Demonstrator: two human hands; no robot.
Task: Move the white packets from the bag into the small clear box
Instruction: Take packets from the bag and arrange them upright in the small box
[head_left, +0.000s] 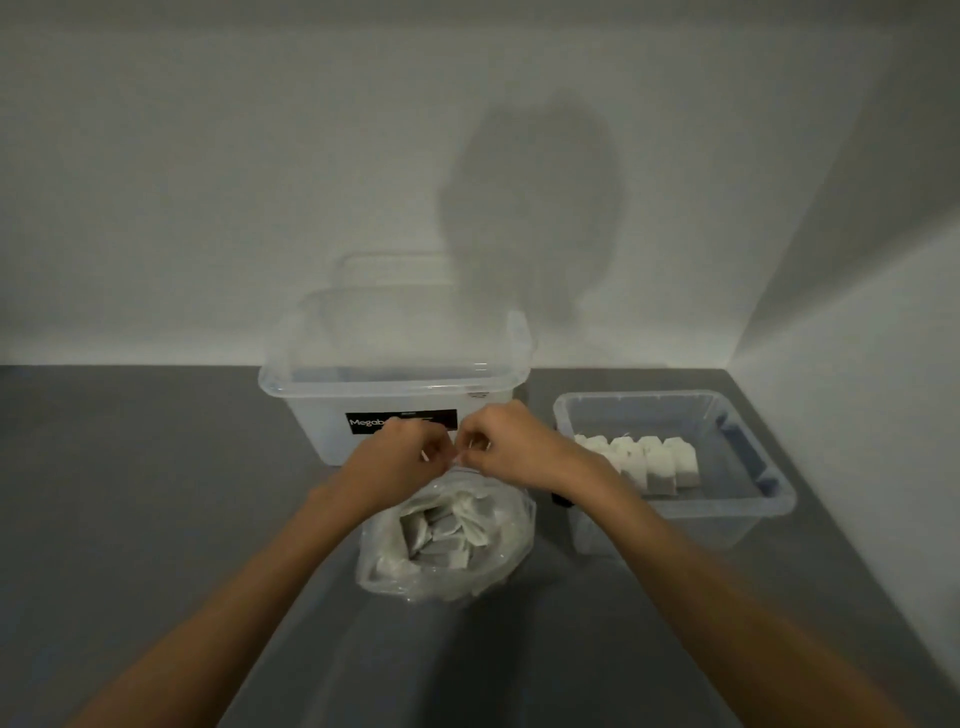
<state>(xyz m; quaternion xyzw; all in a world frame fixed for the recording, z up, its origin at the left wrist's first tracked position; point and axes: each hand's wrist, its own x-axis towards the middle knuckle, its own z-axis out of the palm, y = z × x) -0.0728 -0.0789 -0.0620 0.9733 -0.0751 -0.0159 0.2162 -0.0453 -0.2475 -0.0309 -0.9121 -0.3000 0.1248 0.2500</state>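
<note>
A clear plastic bag (379, 566) stands open on the grey table, with several white packets (441, 530) heaped inside. Just above its far rim my left hand (410, 454) and my right hand (506, 441) meet, fingers curled. Both pinch a thin white string or tag (457, 460) between their fingertips; it is too small to make out further. To the right stands the small clear box (748, 415). It holds several white packets (649, 462) standing in a row along its near-left side. My right forearm crosses in front of its left corner.
A large clear lidded box (395, 384) with a black label stands directly behind my hands, against the white wall. The wall corner closes in on the right, beside the small box. Grey table (156, 493) stretches out to the left.
</note>
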